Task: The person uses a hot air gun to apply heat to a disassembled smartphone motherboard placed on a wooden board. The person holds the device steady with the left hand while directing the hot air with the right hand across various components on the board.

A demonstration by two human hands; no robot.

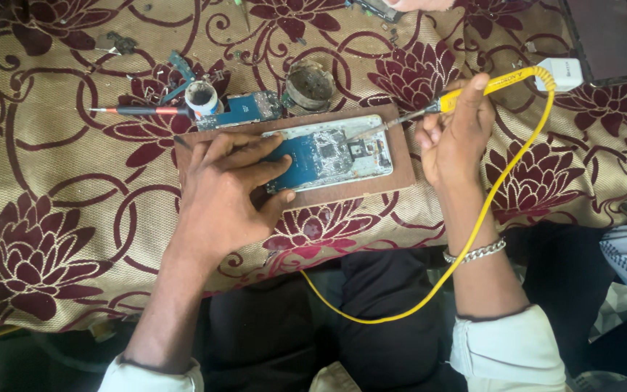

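Overall, a woven cloth (52, 145), tan with maroon flowers and scrolls, covers the work surface; its weave looks coarse and grippy. Near the cloth's centre lies a flat brown board (393, 156), rectangular and stiff, serving as a base.

On the board rests an opened phone (339, 154): a pale metal frame with a blue circuit board and grey shield cans exposed. Judged light, rigid and fragile; the bare components should not be pressed, so the frame edges are the safe place to hold it.

The left hand (230, 192) lies flat over the phone's left end, fingers spread and pressing down, pinning it to the board rather than clenching. The right hand (459, 138) is closed in a pen grip round a soldering iron (437, 106) with a yellow handle, its thin metal tip touching the phone's upper middle area. A yellow cord (466, 250) loops from the handle toward the near edge and back up; it is soft and could drag.

Just beyond the board's far left corner sit a second blue circuit board (244, 109), a small white pot (202, 96), a red-handled tool (143, 111) and a round dirty tin (309, 85). A white adapter (564, 72) lies toward the far right corner. A metal bracelet (477, 252) circles the right wrist.
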